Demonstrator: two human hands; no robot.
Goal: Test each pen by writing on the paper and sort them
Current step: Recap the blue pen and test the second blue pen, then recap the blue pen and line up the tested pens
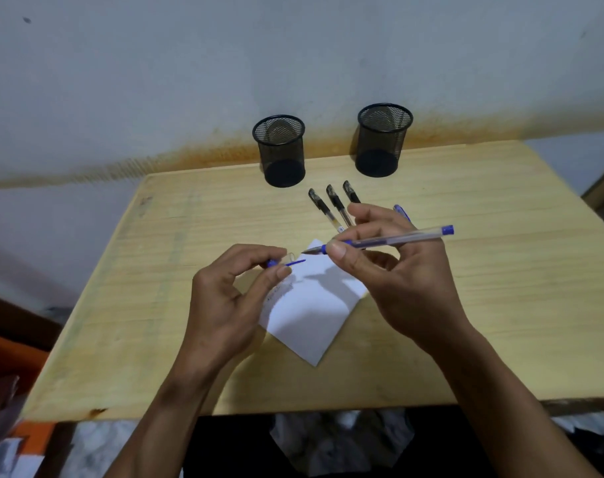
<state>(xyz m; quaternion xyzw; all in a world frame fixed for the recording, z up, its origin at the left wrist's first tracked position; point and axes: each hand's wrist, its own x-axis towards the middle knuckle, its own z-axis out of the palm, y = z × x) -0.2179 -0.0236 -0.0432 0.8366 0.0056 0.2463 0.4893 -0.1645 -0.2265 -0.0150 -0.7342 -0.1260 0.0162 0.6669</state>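
Observation:
My right hand (393, 270) pinches an uncapped blue pen (397, 239) above the table, its tip pointing left. My left hand (231, 294) holds that pen's clear cap with the blue clip (287, 262), its open end a short gap from the tip. Below both hands lies a white sheet of paper (311, 315) with faint scribbles near its left edge. Three black-capped pens (335, 207) lie side by side behind the paper. Another blue pen (401, 211) shows partly behind my right hand.
Two black mesh pen cups stand at the back of the wooden table (155, 305), the left cup (280, 150) and the right cup (381, 139); no pens show in either. A wall rises right behind them. Orange and white clutter lies at the lower left.

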